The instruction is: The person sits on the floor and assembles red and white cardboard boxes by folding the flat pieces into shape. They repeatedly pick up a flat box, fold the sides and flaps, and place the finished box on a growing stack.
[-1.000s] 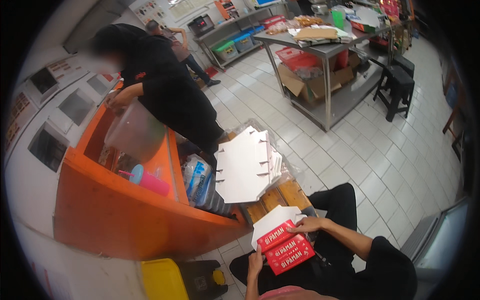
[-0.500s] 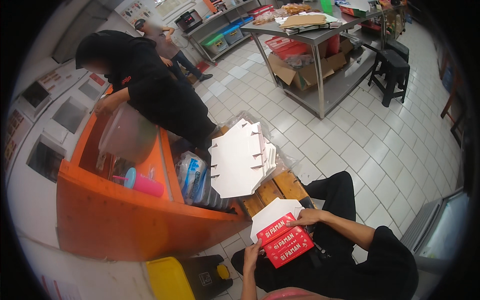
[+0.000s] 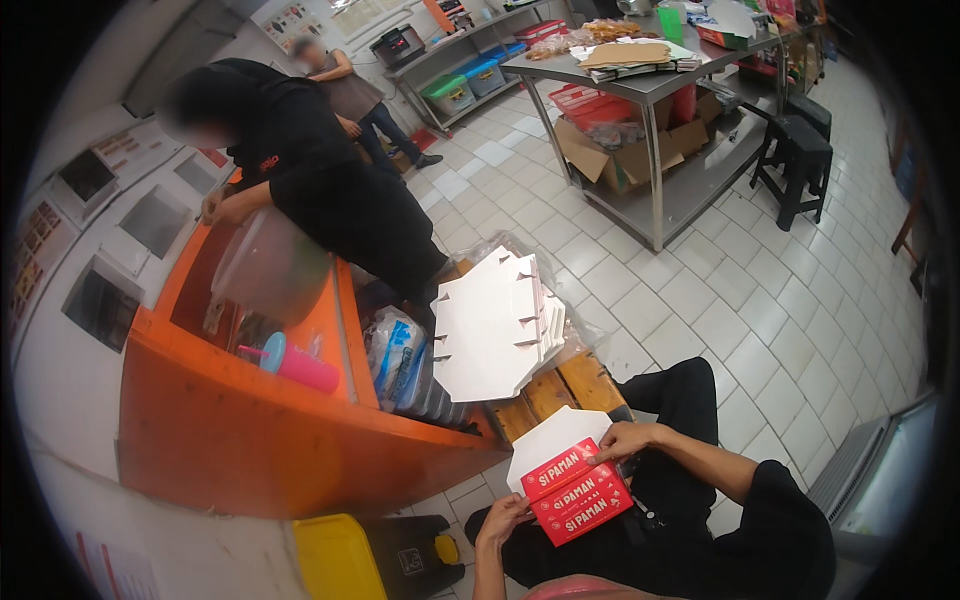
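Red-and-white carton (image 3: 570, 482) between left hand (image 3: 503, 518) and right hand (image 3: 622, 440)

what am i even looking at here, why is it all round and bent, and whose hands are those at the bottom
This is one picture from a wide fisheye camera worn on a person's head, looking down; that lens bends straight lines. No machine: the two bare hands at the bottom are the wearer's own. The left hand and right hand each keep a grip on a partly folded red-and-white cardboard box over the lap. Ahead, a stack of flat white cardboard box blanks rests on a wooden bench. Left of that stands an orange counter, where another person in black clothes works.
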`<action>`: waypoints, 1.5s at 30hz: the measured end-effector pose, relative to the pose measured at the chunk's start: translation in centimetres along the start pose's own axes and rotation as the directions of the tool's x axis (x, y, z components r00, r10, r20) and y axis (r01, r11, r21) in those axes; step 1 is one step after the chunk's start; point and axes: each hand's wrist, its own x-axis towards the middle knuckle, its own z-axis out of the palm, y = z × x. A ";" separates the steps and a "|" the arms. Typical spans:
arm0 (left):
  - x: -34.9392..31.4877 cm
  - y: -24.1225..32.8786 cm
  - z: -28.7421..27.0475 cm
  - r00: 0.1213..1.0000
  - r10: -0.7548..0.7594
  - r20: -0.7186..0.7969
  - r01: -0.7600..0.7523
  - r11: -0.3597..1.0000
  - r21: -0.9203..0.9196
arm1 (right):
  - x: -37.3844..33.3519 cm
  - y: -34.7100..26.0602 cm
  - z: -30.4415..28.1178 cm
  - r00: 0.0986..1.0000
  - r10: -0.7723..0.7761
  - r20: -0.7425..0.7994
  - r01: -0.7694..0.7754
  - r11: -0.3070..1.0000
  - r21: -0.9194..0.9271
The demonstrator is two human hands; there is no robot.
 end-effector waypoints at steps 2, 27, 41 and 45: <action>-0.1 -0.1 0.0 1.000 -0.004 -0.002 0.004 1.000 -0.004 | 0.0 0.7 -0.2 0.999 -0.007 0.053 -0.001 0.990 0.144; -1.6 1.6 2.2 0.995 0.032 -0.097 -0.025 0.997 0.067 | 1.0 0.8 0.9 0.984 0.071 -0.163 -0.021 0.957 0.288; 0.9 -2.8 9.9 0.803 0.368 -0.468 -0.425 0.905 -0.017 | 1.1 0.0 9.9 0.835 -0.092 -0.542 0.448 0.685 0.575; 1.6 -4.2 9.0 0.751 0.427 -0.503 -0.435 0.894 0.110 | 1.3 0.0 9.7 0.867 -0.055 -0.495 0.386 0.704 0.597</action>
